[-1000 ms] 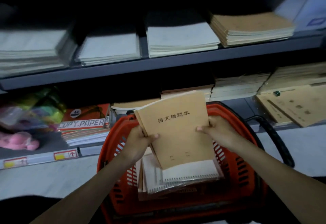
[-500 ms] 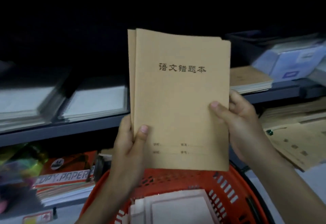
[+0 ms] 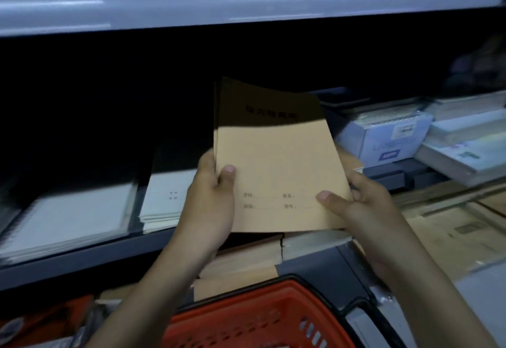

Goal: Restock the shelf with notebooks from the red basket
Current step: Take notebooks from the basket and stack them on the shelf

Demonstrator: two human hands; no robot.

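Holding the brown notebooks (image 3: 276, 172) in both hands, you have them tilted, cover toward you, above the red basket (image 3: 246, 317) and in front of the shelf (image 3: 82, 254); their upper part lies in shadow. Your left hand (image 3: 210, 202) pinches the lower left edge, thumb on the cover, fingers behind. Your right hand (image 3: 364, 208) pinches the lower right corner the same way. White pads (image 3: 68, 216) lie stacked on the shelf to the left; pale boxes (image 3: 383, 137) sit to the right.
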